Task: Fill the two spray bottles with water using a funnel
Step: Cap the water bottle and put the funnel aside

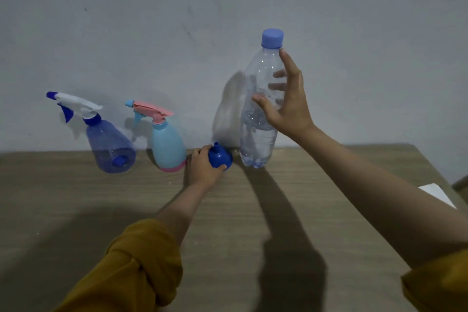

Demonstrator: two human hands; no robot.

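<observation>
A translucent blue spray bottle (109, 144) with a white and blue trigger head stands at the back left of the table. Beside it stands a light blue spray bottle (168, 145) with a pink trigger head and pink base. A small blue funnel (219, 156) lies mouth-down with its spout up, and my left hand (202, 167) grips it. A tall clear water bottle (260, 106) with a blue cap stands near the wall. My right hand (286, 101) is wrapped around its upper body, fingers spread and partly curled on it.
The wooden table (228, 223) runs up against a plain grey wall. A white sheet of paper (436, 194) lies at the table's right edge. Long shadows of my arms fall across the tabletop.
</observation>
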